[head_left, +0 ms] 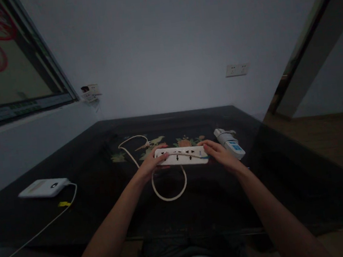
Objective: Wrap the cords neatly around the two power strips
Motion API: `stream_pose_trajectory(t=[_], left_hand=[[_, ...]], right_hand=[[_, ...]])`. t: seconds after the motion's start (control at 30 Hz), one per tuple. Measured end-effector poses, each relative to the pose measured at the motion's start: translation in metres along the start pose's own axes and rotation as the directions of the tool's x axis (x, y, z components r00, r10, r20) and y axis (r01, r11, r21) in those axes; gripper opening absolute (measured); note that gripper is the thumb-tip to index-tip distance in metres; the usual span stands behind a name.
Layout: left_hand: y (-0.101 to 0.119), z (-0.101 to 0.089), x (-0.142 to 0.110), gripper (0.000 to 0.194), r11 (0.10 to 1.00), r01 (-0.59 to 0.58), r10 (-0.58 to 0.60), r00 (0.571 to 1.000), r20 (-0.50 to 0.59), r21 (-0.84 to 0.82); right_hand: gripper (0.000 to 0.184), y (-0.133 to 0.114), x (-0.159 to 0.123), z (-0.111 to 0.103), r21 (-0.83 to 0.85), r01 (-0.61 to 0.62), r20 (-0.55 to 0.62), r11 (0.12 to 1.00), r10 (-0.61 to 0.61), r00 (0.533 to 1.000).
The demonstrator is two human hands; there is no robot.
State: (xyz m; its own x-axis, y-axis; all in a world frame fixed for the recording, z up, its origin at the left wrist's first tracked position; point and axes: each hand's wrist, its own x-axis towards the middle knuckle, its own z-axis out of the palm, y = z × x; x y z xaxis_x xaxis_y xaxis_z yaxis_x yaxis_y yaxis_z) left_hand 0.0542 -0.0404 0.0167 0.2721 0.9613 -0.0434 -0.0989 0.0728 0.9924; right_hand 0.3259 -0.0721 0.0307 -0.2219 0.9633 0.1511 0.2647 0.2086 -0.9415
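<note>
A white power strip [183, 160] with several sockets lies crosswise between my hands, over the dark table. My left hand [151, 162] is closed around its left end, the thumb pressing the pale cord [172, 198] against the socket face. On the other end, my right hand [219, 153] grips with the thumb on top, near a small blue part. The cord runs along the strip's face, hangs in a loop below it and curves away on the table to the left. Just beyond my right hand lies a second power strip [234, 146], white and blue, with its grey cord wound around it.
The black table [108, 227] has a printed flower pattern. At left sit a white box-shaped device [45, 188] with a cable and a yellow tag [64, 204]. Wall sockets [237, 70] are on the back wall, with another outlet [93, 89] in the left corner beside a window.
</note>
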Motion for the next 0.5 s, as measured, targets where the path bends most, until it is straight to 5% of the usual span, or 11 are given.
stream_pose_trajectory(t=[0.13, 0.5], left_hand=[[-0.0018, -0.0046, 0.0037, 0.050, 0.994, -0.028, 0.025, 0.999, -0.033, -0.102], [0.0019, 0.0002, -0.0013, 0.045, 0.993, -0.098, 0.098, 0.995, -0.007, -0.070]], right_hand=[[0.052, -0.0002, -0.0021, -0.0066, 0.246, 0.042, 0.056, 0.968, -0.057, 0.997], [0.054, 0.0052, 0.0004, -0.0033, 0.256, 0.035, -0.015, 0.966, -0.032, 0.999]])
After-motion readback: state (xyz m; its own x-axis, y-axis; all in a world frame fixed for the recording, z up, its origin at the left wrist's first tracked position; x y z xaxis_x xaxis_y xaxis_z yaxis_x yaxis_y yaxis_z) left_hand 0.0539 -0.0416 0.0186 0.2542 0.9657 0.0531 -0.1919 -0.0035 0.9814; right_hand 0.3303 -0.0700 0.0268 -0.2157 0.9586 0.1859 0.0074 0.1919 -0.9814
